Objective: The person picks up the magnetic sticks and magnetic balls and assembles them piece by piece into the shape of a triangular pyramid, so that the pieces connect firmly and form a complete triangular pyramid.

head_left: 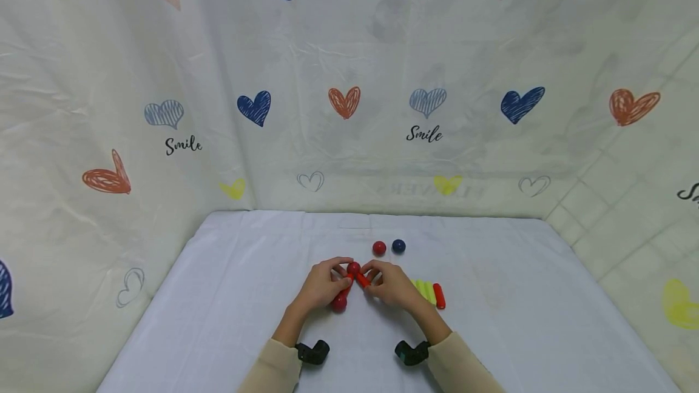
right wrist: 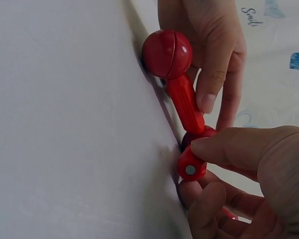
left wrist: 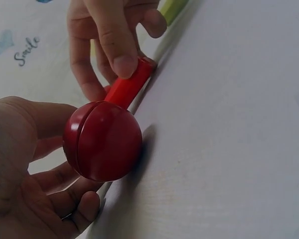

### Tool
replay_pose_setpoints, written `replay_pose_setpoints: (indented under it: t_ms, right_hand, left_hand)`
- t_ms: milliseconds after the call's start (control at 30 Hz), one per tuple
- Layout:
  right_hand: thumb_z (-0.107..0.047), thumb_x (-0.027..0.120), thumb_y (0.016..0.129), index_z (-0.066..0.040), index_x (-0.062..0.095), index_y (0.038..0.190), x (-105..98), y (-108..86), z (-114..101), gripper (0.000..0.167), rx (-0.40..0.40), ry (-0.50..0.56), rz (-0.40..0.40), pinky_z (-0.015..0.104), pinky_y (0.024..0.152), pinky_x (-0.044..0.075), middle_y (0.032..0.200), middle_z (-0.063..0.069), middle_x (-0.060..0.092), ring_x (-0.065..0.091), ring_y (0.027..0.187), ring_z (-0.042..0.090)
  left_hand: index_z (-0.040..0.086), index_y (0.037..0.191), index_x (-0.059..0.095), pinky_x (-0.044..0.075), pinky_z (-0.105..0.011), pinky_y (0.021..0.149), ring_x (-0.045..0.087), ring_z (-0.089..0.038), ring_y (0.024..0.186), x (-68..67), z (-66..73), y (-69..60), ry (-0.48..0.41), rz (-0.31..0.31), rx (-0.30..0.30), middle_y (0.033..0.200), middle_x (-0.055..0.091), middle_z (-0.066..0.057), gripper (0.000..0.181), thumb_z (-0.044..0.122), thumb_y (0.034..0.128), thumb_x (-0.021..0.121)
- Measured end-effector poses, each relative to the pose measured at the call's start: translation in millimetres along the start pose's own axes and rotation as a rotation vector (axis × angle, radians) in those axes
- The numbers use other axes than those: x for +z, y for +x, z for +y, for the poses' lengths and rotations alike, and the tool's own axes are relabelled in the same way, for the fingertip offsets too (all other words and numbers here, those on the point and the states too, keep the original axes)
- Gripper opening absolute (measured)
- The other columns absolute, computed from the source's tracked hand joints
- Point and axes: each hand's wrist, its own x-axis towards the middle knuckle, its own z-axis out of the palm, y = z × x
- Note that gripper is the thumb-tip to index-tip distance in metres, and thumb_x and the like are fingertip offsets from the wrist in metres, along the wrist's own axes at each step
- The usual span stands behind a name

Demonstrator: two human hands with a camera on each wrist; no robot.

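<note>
Your left hand (head_left: 321,285) has a narrow grip: thumb against the left rod (right wrist: 185,103), index finger reaching to the apex ball (head_left: 354,268). Your right hand (head_left: 391,284) pinches the right rod (head_left: 363,281) between thumb and fingers, also narrow.

The red assembly sits between your hands, around the middle of the white tabletop (head_left: 535,320). Layout: near ball (head_left: 339,304) at your end, left rod running up from it to the apex ball, right rod slanting back toward you from the apex. Reads as an upside-down V from your head view. Whether the right rod is actually seated on the apex ball, can't tell; your fingers cover part of it. Its free end shows a round grey disc (right wrist: 190,170). Near ball has a seam groove round it.

Just beyond the assembly you have a loose red ball (head_left: 379,248) with a dark blue ball (head_left: 398,246) just to its right. Beside your right wrist: yellow-green rods (head_left: 429,293) in a row, loose red rod (head_left: 439,296) at the right end.
</note>
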Motion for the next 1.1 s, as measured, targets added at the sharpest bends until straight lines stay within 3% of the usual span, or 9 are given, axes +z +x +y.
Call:
replay_pose_setpoints:
  t_ms: [500, 900, 1100]
  right_hand:
    - [-0.008, 0.078, 0.087, -0.016, 0.069, 0.118, -2.0, -1.7, -2.6, 0.034, 0.008, -0.012, 0.012, 0.032, 0.074, 0.059, 0.103, 0.004, 0.07, 0.062, 0.088, 0.018]
    - [-0.004, 0.075, 0.087, -0.014, 0.067, 0.123, -5.8, -1.5, -2.4, 0.038, -0.029, -0.016, 0.004, 0.032, 0.075, 0.058, 0.101, 0.002, 0.07, 0.06, 0.086, 0.017]
    - [-0.003, 0.074, 0.087, -0.015, 0.066, 0.124, -6.6, -1.7, -0.5, 0.039, -0.05, -0.001, -0.011, 0.03, 0.074, 0.057, 0.102, 0.002, 0.07, 0.06, 0.087, 0.016]
  left_hand:
    - [0.02, 0.137, 0.064, 0.05, -0.028, 0.065, 0.059, -0.015, 0.076, -0.4, 5.0, -2.2, 0.027, -0.003, -0.014, 0.1, 0.068, -0.001, 0.044, 0.022, 0.0945, 0.072]
    - [0.019, 0.115, 0.069, 0.053, -0.027, 0.064, 0.06, -0.015, 0.072, -6.0, 2.2, -1.7, 0.009, 0.028, -0.006, 0.09, 0.067, 0.001, 0.019, 0.023, 0.096, 0.07]
    - [0.02, 0.116, 0.071, 0.053, -0.028, 0.07, 0.059, -0.016, 0.082, -6.9, -0.3, -1.7, 0.038, 0.022, 0.015, 0.1, 0.07, 0.0, 0.022, 0.026, 0.0944, 0.073]
